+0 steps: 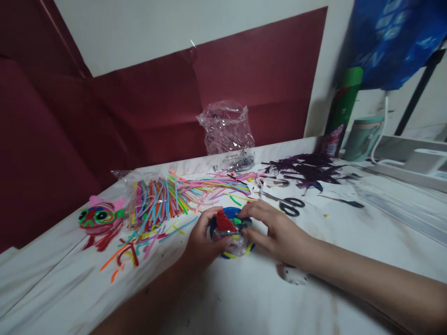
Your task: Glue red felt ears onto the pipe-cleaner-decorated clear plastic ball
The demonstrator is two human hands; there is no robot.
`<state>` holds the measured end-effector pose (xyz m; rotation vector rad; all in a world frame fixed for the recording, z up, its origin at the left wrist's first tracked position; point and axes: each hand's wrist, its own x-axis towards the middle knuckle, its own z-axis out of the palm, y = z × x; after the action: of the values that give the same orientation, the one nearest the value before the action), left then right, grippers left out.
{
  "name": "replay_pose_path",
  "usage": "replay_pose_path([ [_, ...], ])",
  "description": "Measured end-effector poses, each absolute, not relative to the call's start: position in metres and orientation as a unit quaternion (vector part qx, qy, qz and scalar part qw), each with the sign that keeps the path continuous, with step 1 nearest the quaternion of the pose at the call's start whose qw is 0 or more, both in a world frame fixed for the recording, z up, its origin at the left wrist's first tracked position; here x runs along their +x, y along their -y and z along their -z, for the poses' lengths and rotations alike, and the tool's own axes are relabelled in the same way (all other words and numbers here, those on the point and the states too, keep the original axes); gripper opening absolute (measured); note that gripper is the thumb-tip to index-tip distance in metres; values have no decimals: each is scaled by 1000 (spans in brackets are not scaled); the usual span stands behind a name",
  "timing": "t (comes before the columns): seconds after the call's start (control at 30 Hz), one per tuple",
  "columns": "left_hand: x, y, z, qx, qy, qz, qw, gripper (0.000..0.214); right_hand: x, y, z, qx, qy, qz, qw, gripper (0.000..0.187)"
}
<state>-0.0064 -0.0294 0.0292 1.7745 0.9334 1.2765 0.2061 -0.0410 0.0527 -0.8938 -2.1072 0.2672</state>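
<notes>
Between my two hands, over the middle of the table, is a small round craft piece (227,223) with a blue rim, a red ridged patch, green bits and some yellow. My left hand (206,237) grips its left side, thumb at the near edge and fingers around the far side. On the right, my right hand (268,228) has its fingertips and thumb against the piece near the green bits. Blur hides the exact finger contact. Black-handled scissors (291,204) lie just beyond my right hand.
Colourful pipe cleaners (160,200) spread across the table at left, with cut pieces nearby. A pink craft animal head (101,218) stands at far left. Purple shreds (310,167), a mug (363,139), a green can (345,107) and a clear bag (226,128) are behind. A white object (294,275) lies below my right wrist.
</notes>
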Motion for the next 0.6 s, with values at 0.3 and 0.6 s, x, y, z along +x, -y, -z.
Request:
replay_pose_path([
  [0.3, 0, 31, -24, 697, -366, -508, 351, 46, 198, 43, -54, -335, 839, -81, 421, 15],
  [0.6, 6, 33, -30, 720, -374, -493, 314, 39, 195, 46, -53, -348, 823, -75, 442, 12],
])
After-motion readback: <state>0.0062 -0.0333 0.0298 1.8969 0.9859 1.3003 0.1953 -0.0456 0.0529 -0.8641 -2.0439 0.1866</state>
